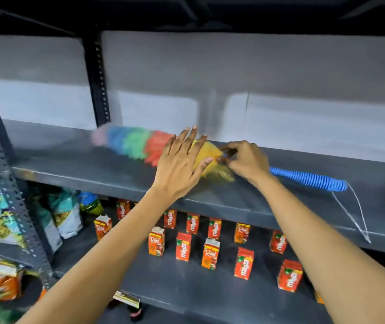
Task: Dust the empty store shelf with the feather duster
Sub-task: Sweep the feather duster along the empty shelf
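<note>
A rainbow feather duster (135,145) lies along the empty dark grey shelf (81,169), its fluffy head blurred and pointing left. Its blue ribbed handle (308,178) points right, and a thin cord loop hangs from its end over the shelf edge. My left hand (179,164) is spread flat with fingers apart over the yellow section of the head. My right hand (245,160) pinches the duster where the yellow fluff meets the handle.
The shelf below holds several small red and orange juice cartons (183,246). Snack bags (65,213) fill the shelves at the left, behind a perforated black upright (98,78). A grey back panel closes the shelf behind the duster.
</note>
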`<state>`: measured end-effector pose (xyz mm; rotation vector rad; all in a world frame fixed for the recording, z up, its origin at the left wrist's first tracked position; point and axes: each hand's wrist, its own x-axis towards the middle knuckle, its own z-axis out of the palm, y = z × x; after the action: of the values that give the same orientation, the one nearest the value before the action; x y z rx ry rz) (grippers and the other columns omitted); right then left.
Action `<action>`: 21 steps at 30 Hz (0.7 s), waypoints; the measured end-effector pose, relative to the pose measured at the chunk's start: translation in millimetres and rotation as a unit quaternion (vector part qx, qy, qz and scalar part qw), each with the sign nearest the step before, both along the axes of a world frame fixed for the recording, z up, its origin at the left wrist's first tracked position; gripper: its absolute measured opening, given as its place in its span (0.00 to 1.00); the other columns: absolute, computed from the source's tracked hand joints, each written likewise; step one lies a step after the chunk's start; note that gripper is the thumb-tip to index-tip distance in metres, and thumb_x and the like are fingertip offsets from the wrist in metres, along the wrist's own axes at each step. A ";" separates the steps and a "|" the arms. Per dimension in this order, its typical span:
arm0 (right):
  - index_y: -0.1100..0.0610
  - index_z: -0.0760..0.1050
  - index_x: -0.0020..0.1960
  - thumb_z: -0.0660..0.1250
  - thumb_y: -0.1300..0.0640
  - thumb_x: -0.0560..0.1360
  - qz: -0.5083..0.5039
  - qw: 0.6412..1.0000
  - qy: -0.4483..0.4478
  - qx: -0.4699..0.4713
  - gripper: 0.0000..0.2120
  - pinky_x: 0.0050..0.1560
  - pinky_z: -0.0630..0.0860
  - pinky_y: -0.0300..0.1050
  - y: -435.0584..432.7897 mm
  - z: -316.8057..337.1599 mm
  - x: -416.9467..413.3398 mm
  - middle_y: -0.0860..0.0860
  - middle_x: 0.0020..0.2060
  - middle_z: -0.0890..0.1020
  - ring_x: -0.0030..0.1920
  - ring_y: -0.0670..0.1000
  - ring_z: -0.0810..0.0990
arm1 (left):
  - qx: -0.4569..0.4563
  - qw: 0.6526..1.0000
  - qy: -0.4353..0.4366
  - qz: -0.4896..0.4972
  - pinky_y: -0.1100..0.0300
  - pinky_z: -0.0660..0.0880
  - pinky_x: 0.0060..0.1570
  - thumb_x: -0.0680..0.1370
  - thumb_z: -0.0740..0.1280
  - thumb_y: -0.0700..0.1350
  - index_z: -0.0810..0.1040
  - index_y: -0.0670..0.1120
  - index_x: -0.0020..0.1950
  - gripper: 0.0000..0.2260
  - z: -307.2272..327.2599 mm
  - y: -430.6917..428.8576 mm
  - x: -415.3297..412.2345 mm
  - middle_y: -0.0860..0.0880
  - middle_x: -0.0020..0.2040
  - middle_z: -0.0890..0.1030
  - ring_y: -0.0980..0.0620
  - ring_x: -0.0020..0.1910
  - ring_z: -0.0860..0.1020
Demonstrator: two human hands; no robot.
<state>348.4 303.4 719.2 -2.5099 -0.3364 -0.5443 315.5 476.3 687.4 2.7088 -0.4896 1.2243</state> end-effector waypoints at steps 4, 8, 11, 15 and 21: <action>0.45 0.79 0.55 0.71 0.48 0.69 -0.006 1.000 0.007 0.010 0.14 0.55 0.74 0.47 31.2 -2.8 4.3 0.49 0.51 0.84 0.57 0.54 0.79 | -0.001 1.000 0.007 0.006 0.44 0.60 0.67 0.80 0.42 0.60 0.68 0.42 0.69 0.30 -3.9 15.8 0.5 0.40 0.71 0.67 0.41 0.70 0.64; 0.44 0.80 0.52 0.74 0.49 0.66 0.067 0.992 0.088 0.057 0.15 0.54 0.75 0.46 14.8 -10.9 5.4 0.43 0.41 0.82 0.52 0.49 0.80 | -0.022 1.000 0.005 0.012 0.46 0.56 0.68 0.79 0.46 0.58 0.66 0.43 0.71 0.27 -8.0 18.7 1.8 0.41 0.72 0.65 0.42 0.71 0.62; 0.45 0.80 0.54 0.73 0.48 0.68 0.008 0.999 0.033 0.039 0.15 0.53 0.75 0.46 6.2 -15.2 2.8 0.46 0.46 0.84 0.54 0.51 0.80 | -0.011 1.000 0.008 0.011 0.47 0.56 0.68 0.80 0.42 0.61 0.67 0.43 0.70 0.30 -5.3 13.1 1.7 0.40 0.72 0.65 0.42 0.71 0.62; 0.46 0.81 0.53 0.72 0.48 0.69 -0.028 0.999 0.005 0.028 0.12 0.51 0.75 0.46 -20.5 -16.5 -6.3 0.49 0.49 0.85 0.53 0.52 0.80 | -0.015 0.999 0.005 -0.030 0.45 0.59 0.67 0.80 0.42 0.60 0.68 0.42 0.68 0.30 -3.5 -13.0 0.7 0.39 0.71 0.67 0.40 0.69 0.64; 0.41 0.82 0.43 0.77 0.52 0.65 0.041 0.996 0.062 0.053 0.10 0.50 0.77 0.47 -127.3 -15.5 -53.8 0.45 0.41 0.86 0.45 0.47 0.82 | -0.019 0.993 0.014 -0.116 0.50 0.53 0.69 0.79 0.40 0.62 0.64 0.44 0.72 0.31 -3.8 -78.8 -5.5 0.41 0.73 0.63 0.44 0.72 0.60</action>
<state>294.5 176.1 703.7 -2.4018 -0.3528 -0.3618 310.0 397.5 683.6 2.5474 -0.7450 1.1208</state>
